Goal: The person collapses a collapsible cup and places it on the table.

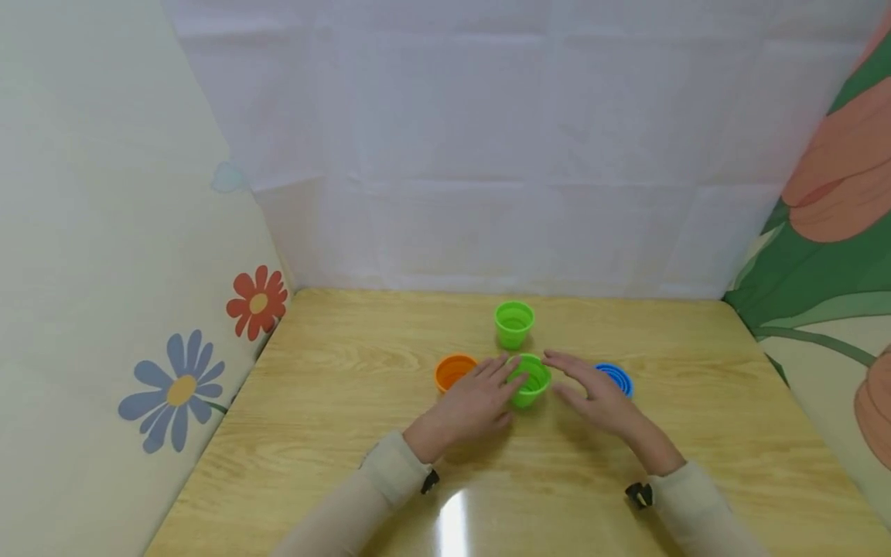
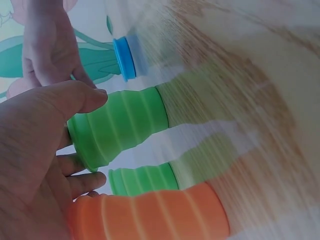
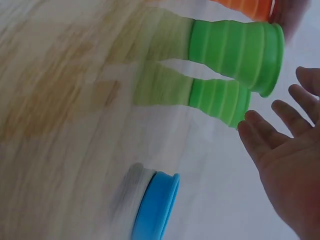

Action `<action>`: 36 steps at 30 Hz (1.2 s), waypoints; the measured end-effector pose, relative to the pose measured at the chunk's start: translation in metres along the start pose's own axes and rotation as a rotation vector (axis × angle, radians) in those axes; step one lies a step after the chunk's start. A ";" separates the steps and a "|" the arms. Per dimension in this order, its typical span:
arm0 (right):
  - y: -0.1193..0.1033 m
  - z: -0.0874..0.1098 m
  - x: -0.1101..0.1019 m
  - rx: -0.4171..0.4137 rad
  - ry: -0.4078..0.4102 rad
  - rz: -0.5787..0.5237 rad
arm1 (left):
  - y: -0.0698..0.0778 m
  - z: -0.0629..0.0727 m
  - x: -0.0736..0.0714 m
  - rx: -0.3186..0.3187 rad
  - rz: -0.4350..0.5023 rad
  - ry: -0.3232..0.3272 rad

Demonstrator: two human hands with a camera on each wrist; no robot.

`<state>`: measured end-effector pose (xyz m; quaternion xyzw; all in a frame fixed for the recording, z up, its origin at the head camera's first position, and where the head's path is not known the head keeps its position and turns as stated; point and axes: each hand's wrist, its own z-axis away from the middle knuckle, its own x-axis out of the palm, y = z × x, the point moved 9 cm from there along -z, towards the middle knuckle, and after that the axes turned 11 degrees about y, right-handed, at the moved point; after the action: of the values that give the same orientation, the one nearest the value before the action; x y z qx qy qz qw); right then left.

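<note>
A near green ribbed cup (image 1: 531, 391) stands upright between my hands. My left hand (image 1: 469, 402) is at its left side, fingers extended near the rim; in the left wrist view the thumb (image 2: 82, 97) overlaps the cup's wall. Right of the cup, my right hand (image 1: 602, 398) hovers with spread, relaxed fingers, apart from it and holding nothing. An orange ribbed cup (image 1: 451, 371) stands just left of the green one, partly hidden by my left hand. Behind them is a second green cup (image 1: 513, 323), also upright.
A low, flattened blue cup (image 1: 617, 377) sits beyond my right hand, partly covered by it. The wood-grain table (image 1: 334, 356) ends at a white cloth backdrop (image 1: 445, 193). Flower-patterned panels (image 1: 182, 391) border both sides.
</note>
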<state>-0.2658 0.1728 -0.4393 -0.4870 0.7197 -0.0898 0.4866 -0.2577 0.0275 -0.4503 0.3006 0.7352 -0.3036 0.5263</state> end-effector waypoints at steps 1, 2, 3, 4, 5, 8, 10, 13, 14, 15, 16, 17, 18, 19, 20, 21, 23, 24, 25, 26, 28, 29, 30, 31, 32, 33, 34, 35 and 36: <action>-0.001 0.000 0.004 -0.009 -0.017 0.026 | 0.000 0.000 0.000 0.002 -0.001 0.003; -0.001 0.000 0.007 -0.012 -0.037 0.050 | 0.000 0.000 0.000 0.002 -0.001 0.003; -0.001 0.000 0.011 -0.011 -0.059 0.067 | 0.000 0.000 0.000 0.002 0.001 0.002; -0.001 0.001 0.014 -0.011 -0.079 0.084 | 0.000 0.000 0.000 0.003 -0.001 0.002; -0.001 0.001 0.016 -0.010 -0.094 0.102 | 0.000 0.000 0.000 0.004 -0.003 -0.001; -0.002 0.003 0.020 -0.027 -0.120 0.154 | 0.001 0.001 0.000 0.003 -0.012 0.000; -0.004 0.003 0.021 -0.048 -0.118 0.185 | 0.002 0.001 -0.001 0.006 -0.024 0.009; -0.008 0.001 0.021 -0.085 -0.088 0.235 | 0.003 0.000 -0.004 0.013 -0.044 0.028; -0.008 0.000 0.020 -0.091 -0.069 0.247 | 0.003 -0.001 -0.004 0.016 -0.051 0.032; -0.009 -0.002 0.020 -0.090 -0.051 0.254 | 0.003 -0.001 -0.005 0.014 -0.054 0.036; -0.009 -0.003 0.019 -0.088 -0.032 0.256 | 0.002 -0.002 -0.005 0.010 -0.055 0.039; -0.009 -0.004 0.019 -0.084 -0.018 0.253 | 0.002 -0.003 -0.005 0.008 -0.054 0.043; -0.009 -0.005 0.018 -0.071 -0.003 0.236 | 0.001 -0.003 -0.006 0.000 -0.046 0.045; -0.008 -0.005 0.016 -0.057 0.012 0.208 | 0.001 -0.004 -0.007 -0.005 -0.036 0.050; -0.009 -0.004 0.014 -0.047 0.027 0.177 | 0.000 -0.005 -0.008 -0.011 -0.022 0.060; -0.009 -0.004 0.012 -0.040 0.040 0.146 | 0.000 -0.006 -0.010 -0.016 0.001 0.070; -0.009 -0.003 0.007 -0.028 0.066 0.085 | -0.002 -0.007 -0.013 -0.028 0.047 0.094; -0.009 -0.002 0.004 -0.022 0.078 0.053 | -0.004 -0.007 -0.016 -0.035 0.077 0.107; -0.010 -0.001 0.002 -0.018 0.085 0.027 | -0.004 -0.007 -0.017 -0.039 0.106 0.123; -0.010 -0.001 0.001 -0.015 0.088 0.011 | -0.006 -0.007 -0.019 -0.048 0.146 0.138; -0.010 0.001 0.000 0.010 0.079 -0.037 | -0.009 -0.005 -0.023 -0.069 0.239 0.167; -0.011 0.001 -0.001 0.022 0.075 -0.068 | -0.010 -0.003 -0.025 -0.076 0.287 0.187; -0.012 0.002 -0.001 0.040 0.069 -0.097 | -0.011 -0.002 -0.028 -0.080 0.332 0.208; -0.013 0.002 -0.001 0.056 0.066 -0.124 | -0.012 0.000 -0.031 -0.085 0.380 0.230; -0.014 0.003 -0.002 0.070 0.063 -0.147 | -0.013 0.002 -0.034 -0.088 0.427 0.253; -0.015 0.003 -0.002 0.083 0.063 -0.168 | -0.013 0.004 -0.037 -0.091 0.465 0.271; -0.017 0.003 -0.002 0.088 0.065 -0.181 | -0.014 0.005 -0.039 -0.097 0.499 0.283; -0.020 0.003 -0.002 0.084 0.065 -0.188 | -0.015 0.007 -0.041 -0.109 0.525 0.291; -0.023 0.002 -0.001 0.072 0.061 -0.194 | -0.017 0.009 -0.043 -0.127 0.549 0.291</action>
<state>-0.2499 0.1629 -0.4254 -0.5336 0.6801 -0.1771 0.4704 -0.2539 0.0048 -0.4097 0.4946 0.7118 -0.0576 0.4954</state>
